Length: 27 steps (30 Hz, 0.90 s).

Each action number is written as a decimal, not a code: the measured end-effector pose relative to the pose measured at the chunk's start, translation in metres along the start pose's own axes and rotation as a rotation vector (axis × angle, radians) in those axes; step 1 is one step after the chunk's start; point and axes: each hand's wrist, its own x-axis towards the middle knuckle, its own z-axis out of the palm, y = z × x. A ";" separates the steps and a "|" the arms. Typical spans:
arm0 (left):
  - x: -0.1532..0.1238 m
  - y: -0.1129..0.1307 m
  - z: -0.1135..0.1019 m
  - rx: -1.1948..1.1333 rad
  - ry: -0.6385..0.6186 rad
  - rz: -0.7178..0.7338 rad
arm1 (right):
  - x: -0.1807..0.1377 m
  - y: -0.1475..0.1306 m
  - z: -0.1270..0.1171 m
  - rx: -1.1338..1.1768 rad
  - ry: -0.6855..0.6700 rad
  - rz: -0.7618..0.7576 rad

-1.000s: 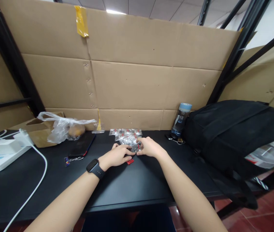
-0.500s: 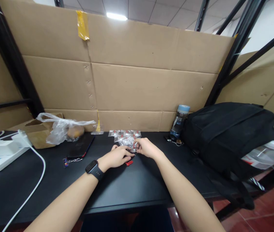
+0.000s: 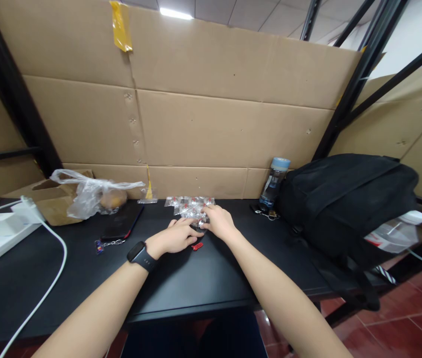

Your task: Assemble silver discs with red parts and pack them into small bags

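Several small clear plastic packets (image 3: 188, 201) with red bits inside lie in a cluster at the back of the black table, against the cardboard. My left hand (image 3: 173, 237), with a dark watch on its wrist, rests at the near side of the cluster. Its fingers are stretched out, the tips by the nearest packet. From the right, my right hand (image 3: 218, 222) reaches in with its fingers bent down onto that nearest packet, which they partly hide. Just in front of my left fingertips lies a small red piece (image 3: 197, 246), untouched.
On the left are a white power strip (image 3: 2, 238) with cables, a plastic bag (image 3: 84, 196), a cardboard box (image 3: 59, 211) and a dark flat case (image 3: 123, 224) with a keychain (image 3: 101, 246). A bottle (image 3: 273, 184) and black backpack (image 3: 345, 204) stand right.
The fingers of my right hand have shifted from a pinch over the near packet to lying lower and more spread on it. My left hand stays nearly in place. The view has shifted slightly.
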 end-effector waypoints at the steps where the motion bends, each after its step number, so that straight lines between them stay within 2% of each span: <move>1: 0.000 -0.002 0.000 -0.003 -0.003 0.006 | 0.000 -0.001 0.000 0.009 -0.007 0.003; 6: -0.002 -0.008 -0.002 -0.012 -0.026 0.032 | -0.003 0.003 -0.001 0.101 -0.062 -0.018; 12: -0.006 -0.007 -0.010 -0.003 -0.078 0.044 | -0.003 0.008 -0.005 0.090 -0.101 -0.065; 16: -0.007 -0.008 -0.014 -0.015 -0.095 0.091 | -0.003 0.004 -0.006 0.084 -0.101 -0.057; 22: -0.008 -0.003 -0.019 -0.021 -0.096 0.065 | -0.004 -0.003 -0.006 0.054 -0.086 -0.037; 27: -0.007 -0.008 -0.014 -0.040 -0.102 0.078 | -0.005 -0.007 -0.004 0.048 -0.038 -0.034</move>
